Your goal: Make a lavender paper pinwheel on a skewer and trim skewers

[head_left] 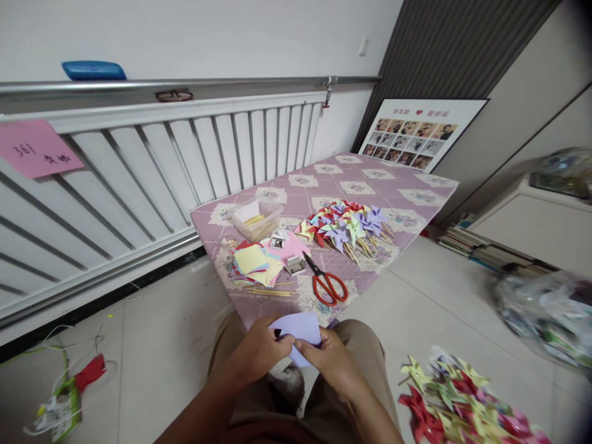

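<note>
A piece of lavender paper (303,324) is held over my lap, just off the table's near edge. My left hand (263,348) pinches its left side, and a small dark spot shows by those fingers. From the other side my right hand (335,364) grips the paper, thumb on top, close to the left thumb. On the table beyond lie red-handled scissors (329,287), several thin wooden sticks (272,292) and a stack of coloured paper squares (252,259). Beside the stack is a small grey box (296,265).
A clear plastic box (256,222) holds more sticks. Finished paper pinwheels (346,225) are heaped on the patterned tablecloth (361,188). Another pile of pinwheels (456,394) is at the lower right. A white radiator (185,154) runs along the left. A power strip (67,410) lies on the floor.
</note>
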`<state>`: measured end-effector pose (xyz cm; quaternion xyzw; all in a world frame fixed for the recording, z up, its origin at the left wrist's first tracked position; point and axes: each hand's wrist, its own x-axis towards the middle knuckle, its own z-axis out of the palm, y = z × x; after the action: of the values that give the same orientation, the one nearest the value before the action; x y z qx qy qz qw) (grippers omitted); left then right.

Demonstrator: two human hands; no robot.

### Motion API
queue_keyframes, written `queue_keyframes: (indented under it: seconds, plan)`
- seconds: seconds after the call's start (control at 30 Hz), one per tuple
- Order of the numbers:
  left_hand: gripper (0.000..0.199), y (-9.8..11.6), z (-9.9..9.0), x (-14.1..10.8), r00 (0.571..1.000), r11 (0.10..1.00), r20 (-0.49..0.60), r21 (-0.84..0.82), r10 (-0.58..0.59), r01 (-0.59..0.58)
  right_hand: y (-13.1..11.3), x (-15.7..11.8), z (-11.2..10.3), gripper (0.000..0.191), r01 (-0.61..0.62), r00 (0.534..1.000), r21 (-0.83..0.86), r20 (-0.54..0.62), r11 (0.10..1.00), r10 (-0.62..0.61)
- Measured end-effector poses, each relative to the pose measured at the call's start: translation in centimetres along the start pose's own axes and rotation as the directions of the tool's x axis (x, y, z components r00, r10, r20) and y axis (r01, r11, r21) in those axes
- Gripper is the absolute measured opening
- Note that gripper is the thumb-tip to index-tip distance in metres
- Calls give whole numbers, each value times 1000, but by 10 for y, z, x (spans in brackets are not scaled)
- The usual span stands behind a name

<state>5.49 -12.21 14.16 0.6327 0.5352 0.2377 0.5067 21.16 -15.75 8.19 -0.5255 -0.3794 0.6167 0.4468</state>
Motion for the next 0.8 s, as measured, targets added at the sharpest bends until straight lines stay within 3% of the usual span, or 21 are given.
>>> queue_keyframes:
  seconds: [0.1, 0.2, 0.3, 0.37, 0.5, 0.6, 0.8]
  plan:
    - [32, -3, 0, 2, 1000, 1000, 10, 10, 16, -16, 5, 3, 0, 31, 19, 1000, -42, -5, 999, -19]
    - [16, -12, 2, 5, 998, 999, 52, 15, -42, 42, 8, 4, 3, 28, 36, 997, -32, -66, 999, -38]
    - [12, -21, 3, 8, 997, 988, 62, -140, -50, 59, 9, 4, 8, 29, 38, 983, 38, -184, 999, -30]
    - [20, -26, 3, 9, 999, 936, 23, -348, -49, 54, 7, 5, 11, 33, 37, 965, 134, -262, 990, -1]
    - [40, -33, 9, 7, 982, 743, -45, -660, -184, 109, 2, 4, 17, 40, 44, 944, 365, -320, 930, 80]
    - [40, -40, 23, 1, 983, 655, -29, -749, -183, 99, -1, 4, 22, 40, 64, 944, 469, -315, 881, 99]
    - [37, -44, 53, 0, 989, 586, -25, -808, -144, 65, 1, 3, 33, 38, 85, 954, 534, -288, 841, 87]
